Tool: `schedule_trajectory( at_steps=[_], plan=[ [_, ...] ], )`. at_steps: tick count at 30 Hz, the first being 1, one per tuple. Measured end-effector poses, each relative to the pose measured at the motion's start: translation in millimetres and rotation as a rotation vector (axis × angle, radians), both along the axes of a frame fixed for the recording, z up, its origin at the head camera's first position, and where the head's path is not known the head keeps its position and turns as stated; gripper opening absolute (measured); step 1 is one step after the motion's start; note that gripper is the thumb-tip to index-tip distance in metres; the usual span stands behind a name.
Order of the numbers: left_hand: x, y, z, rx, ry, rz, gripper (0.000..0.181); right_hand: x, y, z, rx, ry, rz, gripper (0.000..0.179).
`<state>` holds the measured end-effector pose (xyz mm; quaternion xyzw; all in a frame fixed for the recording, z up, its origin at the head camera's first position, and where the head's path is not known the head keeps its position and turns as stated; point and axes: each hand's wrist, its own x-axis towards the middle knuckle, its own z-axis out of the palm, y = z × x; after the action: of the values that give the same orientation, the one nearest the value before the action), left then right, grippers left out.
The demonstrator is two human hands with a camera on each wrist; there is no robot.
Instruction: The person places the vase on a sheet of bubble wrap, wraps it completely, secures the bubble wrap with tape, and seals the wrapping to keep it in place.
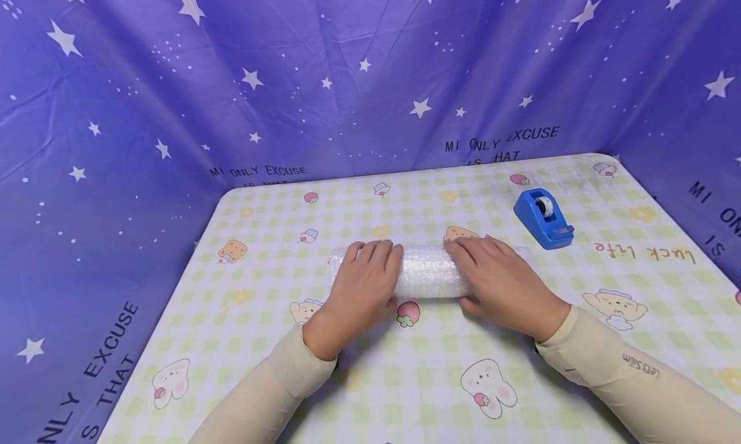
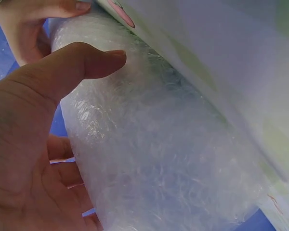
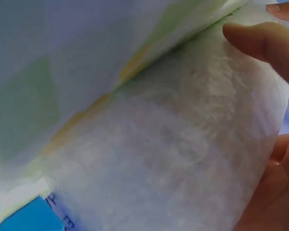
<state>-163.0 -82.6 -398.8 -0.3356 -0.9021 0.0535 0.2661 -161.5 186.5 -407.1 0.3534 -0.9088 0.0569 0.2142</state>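
A roll of clear bubble wrap (image 1: pixel 429 271) lies crosswise on the table, between and beneath both hands. Whether something is wrapped inside it I cannot tell. My left hand (image 1: pixel 363 283) holds its left part, fingers over the far side and thumb on the near side. In the left wrist view the thumb lies against the bubble wrap roll (image 2: pixel 149 139) and the other fingers are partly hidden behind it. Toward the right end, my right hand (image 1: pixel 506 286) grips the roll the same way. The right wrist view shows that thumb pressed on the bubble wrap roll (image 3: pixel 173 139).
A blue tape dispenser (image 1: pixel 544 219) with a roll of tape stands behind and right of the right hand. The table (image 1: pixel 260 360) wears a green-and-white checked cover with cartoon prints. Purple star-patterned curtains (image 1: pixel 347 109) hang close around its back and sides.
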Motion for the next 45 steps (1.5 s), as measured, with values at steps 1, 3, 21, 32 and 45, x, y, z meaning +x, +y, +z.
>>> schedule_trajectory(
  at_steps=[1,3,21,32,45],
  plan=[
    [-0.2,0.1,0.3,0.003,0.005,-0.002,0.059,-0.3,0,0.4,-0.001,-0.001,0.002,0.092],
    [-0.7,0.4,0.9,0.008,0.016,-0.004,0.055,-0.7,0,1.4,0.002,-0.005,0.002,0.091],
    [-1.4,3.4,0.0,-0.006,0.041,0.020,0.051,-0.5,0,-1.3,-0.003,-0.041,-0.039,0.092],
    [-0.3,5.8,1.6,-0.026,0.073,0.016,0.053,-1.5,-5,1.7,-0.001,-0.032,-0.011,0.087],
    [13.2,-2.5,18.3,-0.088,-0.148,-0.039,0.058,13.4,-4,17.9,0.040,-0.120,0.046,0.081]
  ],
)
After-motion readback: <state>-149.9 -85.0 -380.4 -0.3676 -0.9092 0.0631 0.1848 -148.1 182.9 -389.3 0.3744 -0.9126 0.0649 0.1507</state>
